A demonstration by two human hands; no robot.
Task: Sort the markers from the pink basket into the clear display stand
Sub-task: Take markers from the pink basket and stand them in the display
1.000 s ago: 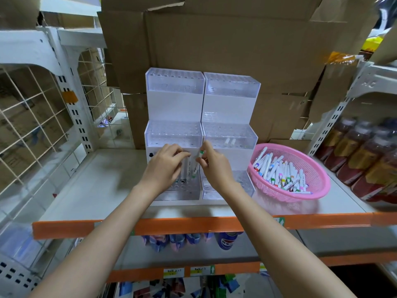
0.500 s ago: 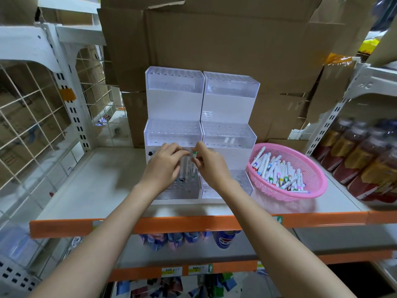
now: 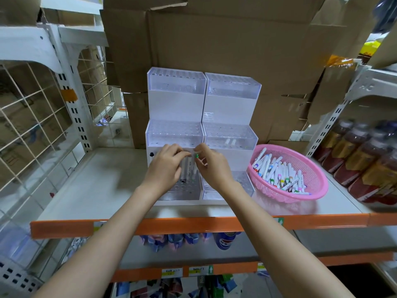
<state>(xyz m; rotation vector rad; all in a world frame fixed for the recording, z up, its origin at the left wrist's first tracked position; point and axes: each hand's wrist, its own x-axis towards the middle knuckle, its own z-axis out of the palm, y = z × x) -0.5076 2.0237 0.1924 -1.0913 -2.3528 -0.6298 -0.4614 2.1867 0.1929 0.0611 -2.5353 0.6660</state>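
Both forearms reach in over shelf [image 3: 96, 179] edge. L hand [image 3: 166, 164] fingers curled, pinching tops of white markers [image 3: 185, 168] standing upright in stand [image 3: 175, 104] bottom-left tier. R hand [image 3: 212, 166] just beside it, thumb + fingers pinching green-cap marker [image 3: 196, 156], upright, same tier. Basket [image 3: 318, 190] right of stand, near it, holds the loose markers [image 3: 279, 173]. 2 white ones [image 3: 229, 144] in mid-right tier. Top tiers look clear. Cardboard [image 3: 214, 39] behind.
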